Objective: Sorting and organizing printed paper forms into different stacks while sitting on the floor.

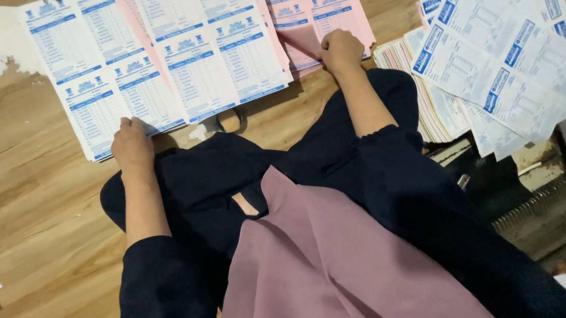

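Observation:
I sit on a wooden floor with sheets of printed forms spread in front of my knees. My left hand (132, 146) rests with curled fingers on the near corner of a white sheet with blue printed forms (102, 92). My right hand (341, 50) pinches the near edge of a pink sheet of forms (316, 17), lifting a fold of it. Another white form sheet (219, 50) lies between the two, overlapping both.
A fanned pile of white and blue forms (501, 51) lies to my right over a stack of striped paper (425, 102). A scissor handle (232, 121) pokes out under the middle sheets. Torn white paper (2, 39) lies far left. Dark equipment (545, 207) sits at right.

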